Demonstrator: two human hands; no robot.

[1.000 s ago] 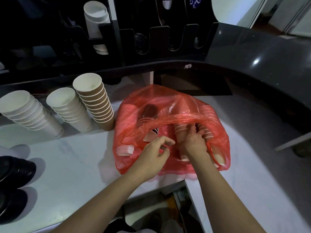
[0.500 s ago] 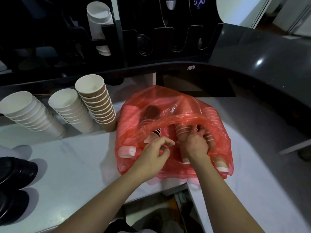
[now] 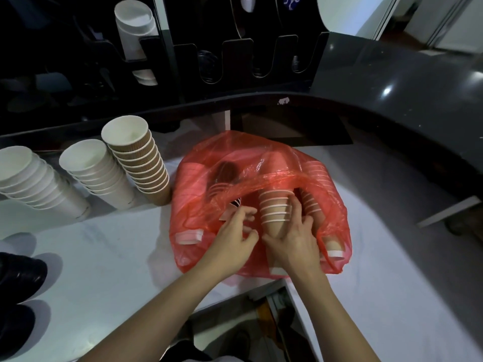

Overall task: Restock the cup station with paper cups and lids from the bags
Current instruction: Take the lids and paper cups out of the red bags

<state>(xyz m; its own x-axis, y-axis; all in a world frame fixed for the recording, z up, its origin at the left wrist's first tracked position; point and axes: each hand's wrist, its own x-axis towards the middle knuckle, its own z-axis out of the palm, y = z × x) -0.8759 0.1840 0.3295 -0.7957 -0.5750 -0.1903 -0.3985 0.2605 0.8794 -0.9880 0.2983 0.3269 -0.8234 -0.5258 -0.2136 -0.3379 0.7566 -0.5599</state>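
Observation:
A translucent red plastic bag lies on the white counter with several stacks of paper cups inside. My right hand reaches into the bag's mouth and grips a stack of brown cups with white rims, thumb on one side and fingers on the other. My left hand is beside it at the mouth, fingers curled and pinching the plastic near a striped cup. More cup stacks show through the plastic. The black cup station rack stands behind, with white cups in one slot.
Two stacks of white cups and a brown ribbed stack lean on the counter left of the bag. Black lids sit at the left edge. A dark curved counter runs along the right. A gap opens below the bag.
My right hand has drawn the brown cup stack towards the bag's mouth, so more of it shows. The bag's upper rim has lifted. My left hand stays at the opening.

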